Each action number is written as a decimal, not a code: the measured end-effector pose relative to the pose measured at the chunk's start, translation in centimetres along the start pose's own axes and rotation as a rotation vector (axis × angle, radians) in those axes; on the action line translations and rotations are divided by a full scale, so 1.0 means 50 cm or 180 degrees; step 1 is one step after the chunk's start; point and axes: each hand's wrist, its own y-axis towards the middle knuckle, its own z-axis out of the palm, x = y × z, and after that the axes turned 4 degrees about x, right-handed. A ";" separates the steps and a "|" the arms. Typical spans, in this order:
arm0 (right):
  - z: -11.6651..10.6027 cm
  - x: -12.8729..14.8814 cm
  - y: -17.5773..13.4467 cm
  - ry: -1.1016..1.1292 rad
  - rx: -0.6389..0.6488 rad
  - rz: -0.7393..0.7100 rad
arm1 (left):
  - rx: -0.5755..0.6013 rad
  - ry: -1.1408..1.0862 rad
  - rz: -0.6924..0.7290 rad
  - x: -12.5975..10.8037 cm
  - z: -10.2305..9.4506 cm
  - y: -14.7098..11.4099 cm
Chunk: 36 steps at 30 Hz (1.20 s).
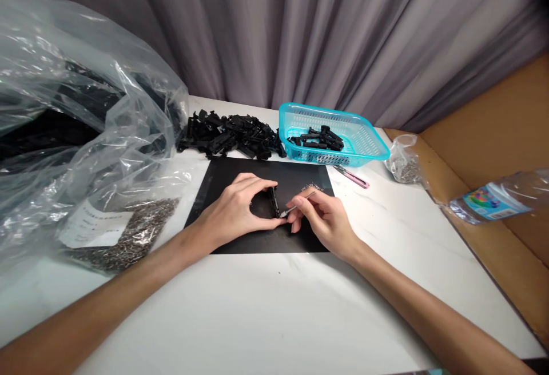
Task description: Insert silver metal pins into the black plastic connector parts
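Observation:
Between thumb and fingers, my left hand (240, 206) grips a narrow black plastic part (275, 202) by its two ends, over a black mat (227, 178). My right hand (319, 215) pinches a thin metal tool (297, 206), like tweezers or a small pick. Its tip meets or nearly meets the near end of the black part; I cannot tell which. A small heap of tiny metal pieces (312, 187) lies on the mat just beyond my right hand, partly hidden by it.
Behind the mat are a pile of black plastic parts (234, 135) and a blue basket (373, 145) holding several more. A pink-handled cutter (354, 177) lies nearby. Plastic bags of metal pieces (150, 229) stand left and right (405, 166). A bottle (493, 199) leans by the cardboard at right.

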 end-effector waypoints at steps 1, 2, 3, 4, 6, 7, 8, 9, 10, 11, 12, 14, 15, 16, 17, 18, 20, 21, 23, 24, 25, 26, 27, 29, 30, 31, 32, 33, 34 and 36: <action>0.000 -0.002 -0.002 -0.0060 0.0027 -0.0064 | -0.0006 0.0006 0.0043 0.000 0.000 -0.001; -0.001 -0.004 -0.003 -0.0130 0.0053 -0.0138 | -0.0009 0.0017 0.0089 0.000 0.001 -0.002; -0.001 -0.005 -0.005 -0.0206 0.0076 -0.0210 | -0.0006 0.0032 0.0133 0.000 0.001 -0.003; -0.002 -0.007 -0.007 -0.0284 0.0100 -0.0269 | -0.0003 0.0050 0.0174 0.000 0.001 -0.004; -0.003 -0.009 -0.009 -0.0426 0.0141 -0.0356 | -0.0003 0.0094 0.0240 0.001 0.001 -0.006; -0.004 -0.009 -0.010 -0.0483 0.0162 -0.0387 | 0.0000 0.0117 0.0268 0.001 0.001 -0.006; -0.003 -0.009 -0.011 -0.0522 0.0189 -0.0407 | 0.0004 0.0138 0.0283 0.002 0.001 -0.006; -0.002 -0.009 -0.011 -0.0536 0.0206 -0.0415 | 0.0010 0.0155 0.0290 0.002 0.001 -0.006; 0.000 -0.009 -0.011 -0.0526 0.0216 -0.0411 | 0.0020 0.0169 0.0285 0.003 0.001 -0.005; 0.003 -0.009 -0.011 -0.0502 0.0215 -0.0390 | 0.0041 0.0182 0.0264 0.003 0.001 -0.004; 0.004 -0.008 -0.009 -0.0480 0.0172 -0.0358 | 0.0074 0.0196 0.0238 0.004 0.002 -0.002; 0.003 -0.006 -0.004 -0.0527 -0.0136 -0.0326 | 0.0129 0.0240 0.0193 0.006 0.002 0.000; -0.003 -0.004 0.000 -0.0633 -0.0392 -0.0344 | 0.0158 0.0267 0.0180 0.007 0.002 0.001; -0.012 -0.001 0.006 -0.0802 -0.0674 -0.0391 | 0.0185 0.0293 0.0166 0.008 0.002 0.001; -0.024 0.001 0.013 -0.1029 -0.0955 -0.0452 | 0.0212 0.0312 0.0150 0.010 0.001 0.001; -0.040 0.002 0.021 -0.1296 -0.1122 -0.0530 | 0.0250 0.0326 0.0130 0.011 0.000 0.001; -0.078 0.003 0.036 -0.1880 -0.1165 -0.0570 | 0.0344 0.0354 0.0092 0.013 -0.003 0.001; -0.097 0.001 0.041 -0.2113 -0.1049 -0.0543 | 0.0380 0.0370 0.0078 0.014 -0.005 0.001; -0.132 -0.005 0.047 -0.2414 -0.0741 -0.0361 | 0.0418 0.0391 0.0060 0.014 -0.008 0.001; -0.146 -0.007 0.048 -0.2540 -0.0479 -0.0234 | 0.0425 0.0393 0.0057 0.014 -0.009 0.002; -0.158 -0.010 0.047 -0.2618 -0.0215 -0.0119 | 0.0430 0.0392 0.0054 0.013 -0.010 0.003; -0.167 -0.010 0.045 -0.2665 0.0052 -0.0020 | 0.0435 0.0399 0.0057 0.013 -0.010 0.004; -0.175 -0.010 0.043 -0.2685 0.0294 0.0064 | 0.0443 0.0413 0.0065 0.012 -0.010 0.004; -0.187 -0.003 0.039 -0.2675 0.0616 0.0166 | 0.0445 0.0461 0.0081 0.012 -0.011 0.005; -0.191 0.002 0.037 -0.2667 0.0716 0.0206 | 0.0441 0.0488 0.0085 0.011 -0.012 0.005; -0.194 0.008 0.035 -0.2668 0.0767 0.0237 | 0.0435 0.0513 0.0088 0.011 -0.013 0.004; -0.196 0.014 0.034 -0.2678 0.0793 0.0252 | 0.0432 0.0533 0.0094 0.011 -0.013 0.004; -0.197 0.019 0.033 -0.2696 0.0810 0.0248 | 0.0433 0.0549 0.0098 0.011 -0.014 0.004; -0.197 0.022 0.032 -0.2727 0.0831 0.0241 | 0.0432 0.0558 0.0101 0.011 -0.014 0.005; -0.193 0.023 0.032 -0.2826 0.0843 0.0244 | 0.0428 0.0540 0.0086 0.012 -0.015 0.005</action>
